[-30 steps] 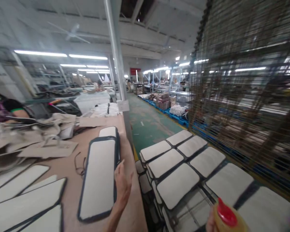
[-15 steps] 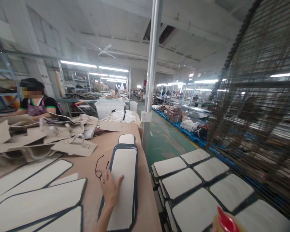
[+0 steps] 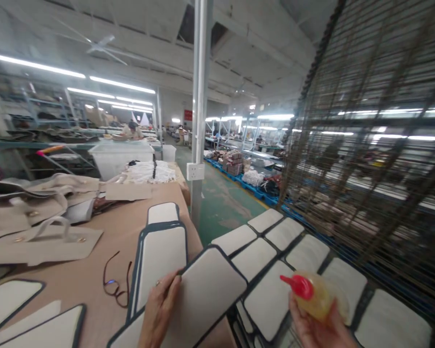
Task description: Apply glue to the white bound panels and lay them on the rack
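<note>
My left hand [image 3: 163, 304] is closed on the edge of a cream panel with a dark border [image 3: 212, 285], lifted and tilted over the table's right edge. Beneath and behind it lies a stack of similar panels [image 3: 163, 246]. My right hand [image 3: 311, 321] grips a squeeze bottle [image 3: 321, 295] with yellowish contents and a red nozzle cap pointing left. Under the bottle, more cream panels [image 3: 268, 295] are laid out in rows on a stack at the right. A pair of eyeglasses [image 3: 116, 290] rests on the table left of my left hand.
The brown table [image 3: 126, 227] carries beige bag pieces with handles [image 3: 54, 237] and loose panels [image 3: 39, 328] on its left. A metal post with a socket box [image 3: 195, 171] stands at the table's far corner. A wire mesh rack [image 3: 366, 121] rises on the right.
My left hand has lifted a panel from the stack and tilted it rightward. My right hand and the bottle have come further into view. The view has turned right.
</note>
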`<state>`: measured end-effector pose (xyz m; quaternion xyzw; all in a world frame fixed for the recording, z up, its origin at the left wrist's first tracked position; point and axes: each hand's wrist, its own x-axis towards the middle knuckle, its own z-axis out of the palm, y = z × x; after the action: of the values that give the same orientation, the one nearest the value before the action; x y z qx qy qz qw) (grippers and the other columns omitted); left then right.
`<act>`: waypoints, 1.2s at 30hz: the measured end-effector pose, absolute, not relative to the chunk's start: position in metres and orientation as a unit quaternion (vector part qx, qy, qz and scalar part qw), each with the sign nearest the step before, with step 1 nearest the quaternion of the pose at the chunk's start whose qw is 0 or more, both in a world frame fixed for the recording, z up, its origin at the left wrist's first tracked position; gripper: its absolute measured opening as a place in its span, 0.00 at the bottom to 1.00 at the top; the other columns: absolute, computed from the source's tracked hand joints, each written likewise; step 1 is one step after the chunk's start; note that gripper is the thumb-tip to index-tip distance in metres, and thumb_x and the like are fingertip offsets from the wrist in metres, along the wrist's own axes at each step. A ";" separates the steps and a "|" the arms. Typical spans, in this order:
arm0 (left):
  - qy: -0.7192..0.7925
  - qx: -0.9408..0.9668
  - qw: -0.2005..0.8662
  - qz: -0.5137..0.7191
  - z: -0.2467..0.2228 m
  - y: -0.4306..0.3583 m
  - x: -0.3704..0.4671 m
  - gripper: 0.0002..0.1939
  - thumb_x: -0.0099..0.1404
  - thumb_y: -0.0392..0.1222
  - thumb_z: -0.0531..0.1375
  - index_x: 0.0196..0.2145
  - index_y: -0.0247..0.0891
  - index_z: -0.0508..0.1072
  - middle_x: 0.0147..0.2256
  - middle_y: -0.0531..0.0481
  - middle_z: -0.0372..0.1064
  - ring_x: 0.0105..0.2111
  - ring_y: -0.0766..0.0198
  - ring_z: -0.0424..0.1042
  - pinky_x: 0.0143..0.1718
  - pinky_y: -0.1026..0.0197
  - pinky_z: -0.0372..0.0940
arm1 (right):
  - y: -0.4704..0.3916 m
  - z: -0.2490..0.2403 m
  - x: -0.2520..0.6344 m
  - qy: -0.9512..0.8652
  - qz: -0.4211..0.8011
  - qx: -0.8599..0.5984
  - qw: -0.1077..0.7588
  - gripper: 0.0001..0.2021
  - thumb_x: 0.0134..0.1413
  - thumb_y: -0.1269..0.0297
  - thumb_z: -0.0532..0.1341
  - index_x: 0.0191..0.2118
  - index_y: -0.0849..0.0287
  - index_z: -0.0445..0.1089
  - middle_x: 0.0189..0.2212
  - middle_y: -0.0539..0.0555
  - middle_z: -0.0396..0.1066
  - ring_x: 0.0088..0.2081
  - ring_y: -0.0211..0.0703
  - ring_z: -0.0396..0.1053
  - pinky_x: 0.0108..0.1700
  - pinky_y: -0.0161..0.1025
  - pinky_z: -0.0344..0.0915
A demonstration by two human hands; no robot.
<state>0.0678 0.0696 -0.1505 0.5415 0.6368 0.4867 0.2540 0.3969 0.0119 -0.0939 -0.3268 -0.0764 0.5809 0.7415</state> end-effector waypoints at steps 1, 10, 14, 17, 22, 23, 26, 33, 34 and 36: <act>0.613 0.579 0.281 0.458 -0.139 0.071 0.070 0.20 0.54 0.56 0.53 0.31 0.41 0.77 0.35 0.45 0.76 0.42 0.48 0.71 0.46 0.54 0.64 | 0.013 -0.082 0.399 -0.085 0.562 -0.329 0.754 0.20 0.40 0.51 0.70 0.39 0.57 0.75 0.39 0.57 0.77 0.44 0.50 0.72 0.49 0.49 0.69; 0.360 0.816 0.371 0.260 -0.010 0.100 0.110 0.14 0.54 0.47 0.62 0.17 0.37 0.72 0.17 0.53 0.62 0.23 0.65 0.62 0.31 0.65 0.58 | -0.005 0.018 0.426 -0.326 0.417 -0.344 0.776 0.33 0.18 0.57 0.76 0.42 0.55 0.73 0.36 0.56 0.77 0.47 0.59 0.70 0.54 0.59 0.60; 0.218 0.910 0.316 0.157 0.036 0.095 0.131 0.13 0.61 0.41 0.57 0.23 0.33 0.74 0.20 0.53 0.63 0.24 0.68 0.60 0.28 0.68 0.53 | -0.019 0.036 0.438 -0.439 0.439 -0.340 0.706 0.33 0.20 0.56 0.76 0.42 0.51 0.73 0.33 0.55 0.78 0.44 0.61 0.72 0.54 0.59 0.61; 0.173 0.943 0.268 0.090 0.060 0.083 0.145 0.15 0.64 0.39 0.55 0.23 0.32 0.74 0.20 0.53 0.61 0.23 0.69 0.57 0.26 0.67 0.52 | -0.026 0.038 0.446 -0.467 0.445 -0.338 0.685 0.34 0.19 0.54 0.76 0.43 0.50 0.72 0.29 0.53 0.78 0.43 0.61 0.73 0.53 0.59 0.62; 0.155 0.940 0.301 0.048 0.078 0.069 0.160 0.14 0.63 0.40 0.56 0.24 0.32 0.75 0.21 0.52 0.64 0.25 0.68 0.59 0.27 0.68 0.55 | -0.034 0.036 0.453 -0.480 0.473 -0.323 0.665 0.37 0.19 0.55 0.76 0.45 0.51 0.71 0.29 0.52 0.77 0.44 0.60 0.72 0.53 0.59 0.62; 0.151 0.938 0.309 0.044 0.079 0.068 0.162 0.14 0.63 0.41 0.56 0.25 0.32 0.76 0.21 0.51 0.65 0.25 0.67 0.60 0.28 0.67 0.56 | -0.036 0.037 0.453 -0.486 0.479 -0.318 0.658 0.36 0.19 0.55 0.76 0.45 0.51 0.71 0.29 0.53 0.77 0.45 0.60 0.72 0.53 0.59 0.62; 0.147 0.931 0.330 0.045 0.081 0.063 0.165 0.14 0.63 0.43 0.56 0.28 0.32 0.77 0.24 0.48 0.69 0.26 0.65 0.63 0.29 0.67 0.58 | -0.040 0.040 0.455 -0.503 0.495 -0.303 0.640 0.33 0.22 0.55 0.75 0.44 0.53 0.72 0.31 0.54 0.77 0.45 0.60 0.72 0.52 0.58 0.62; 0.154 0.919 0.360 0.050 0.086 0.054 0.171 0.16 0.62 0.45 0.57 0.25 0.32 0.77 0.21 0.49 0.66 0.25 0.65 0.61 0.27 0.66 0.57 | -0.049 0.035 0.468 -0.509 0.486 -0.306 0.641 0.27 0.21 0.53 0.75 0.36 0.53 0.74 0.31 0.55 0.77 0.40 0.59 0.74 0.50 0.58 0.64; 0.154 0.919 0.359 0.053 0.086 0.054 0.171 0.16 0.62 0.44 0.57 0.24 0.32 0.77 0.21 0.49 0.65 0.24 0.65 0.61 0.27 0.66 0.56 | -0.050 0.034 0.470 -0.506 0.483 -0.308 0.645 0.28 0.21 0.53 0.75 0.36 0.53 0.74 0.31 0.55 0.77 0.39 0.59 0.74 0.50 0.58 0.65; 0.159 0.917 0.360 0.061 0.085 0.057 0.168 0.17 0.62 0.45 0.56 0.23 0.32 0.76 0.20 0.50 0.63 0.24 0.65 0.60 0.27 0.66 0.55 | -0.052 0.031 0.473 -0.499 0.476 -0.313 0.653 0.30 0.21 0.53 0.75 0.39 0.52 0.73 0.30 0.54 0.77 0.40 0.59 0.74 0.50 0.58 0.65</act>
<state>0.1685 0.0566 0.0846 0.9173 0.1591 0.0607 0.3600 0.4727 -0.0519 0.0310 -0.3132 -0.4992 0.4759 0.6528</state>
